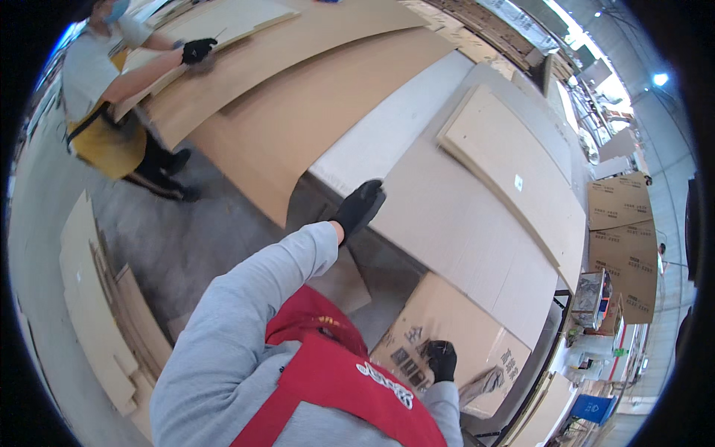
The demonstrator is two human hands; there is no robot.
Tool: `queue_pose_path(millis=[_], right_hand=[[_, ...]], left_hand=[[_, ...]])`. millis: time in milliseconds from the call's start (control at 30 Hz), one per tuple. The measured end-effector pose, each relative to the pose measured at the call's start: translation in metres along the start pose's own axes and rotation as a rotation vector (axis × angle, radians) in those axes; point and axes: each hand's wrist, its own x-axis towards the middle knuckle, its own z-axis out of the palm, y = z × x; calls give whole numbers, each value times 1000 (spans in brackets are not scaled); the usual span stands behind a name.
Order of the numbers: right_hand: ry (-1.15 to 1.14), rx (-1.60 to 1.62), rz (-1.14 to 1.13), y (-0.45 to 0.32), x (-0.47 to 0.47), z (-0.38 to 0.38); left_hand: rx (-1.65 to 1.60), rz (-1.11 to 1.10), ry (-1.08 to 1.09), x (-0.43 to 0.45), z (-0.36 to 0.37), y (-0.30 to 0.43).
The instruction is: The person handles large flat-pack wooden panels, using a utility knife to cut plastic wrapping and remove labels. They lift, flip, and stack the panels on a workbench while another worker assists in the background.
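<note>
My left hand (360, 209), in a black glove, lies at the near edge of a pale work surface (441, 195), its fingers together over the edge; no object shows in it. Lower right, my right hand (443, 360), also black-gloved, has curled fingers in front of a printed cardboard box (463, 329); whether it holds something small is unclear. The box stands against the near side of the surface. Crumpled clear plastic (483, 385) hangs at its lower part. A stack of cream panels (514, 173) rests on the far part of the surface.
Large brown sheets (335, 100) overlap left of the pale surface. A co-worker (106, 100) in black gloves and a yellow apron handles panels at the upper left. Long board offcuts (95, 302) stand at the lower left. Cartons (623, 251) and a blue bin (593, 408) are at right.
</note>
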Motion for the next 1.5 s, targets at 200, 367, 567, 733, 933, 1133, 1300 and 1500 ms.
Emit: queue_pose_path(millis=[200,367,567,733,933,1133,1300,1500], right_hand=[[26,496,326,-148,49,71],[-11,851,300,-230,171,112],[218,1342,331,-249,356,145],[437,1329,440,-262,434,156],[484,1103,370,-295,469,167],[527,933,398,-301,465,171],[506,1043,362,-288,474,172],[980,509,537,-290,474,186]], left_hand=[[450,39,-57,155,44,-109],[403,106,-137,223,84,-113],[102,-316,10,271,104,-112],[-378,-344,-574,324,84,-117],[30,-157,-539,357,82,-85],[-21,-224,-619,362,90,-96],[95,-114,-562,368,97,-108],[108,452,-161,374,102,-63]])
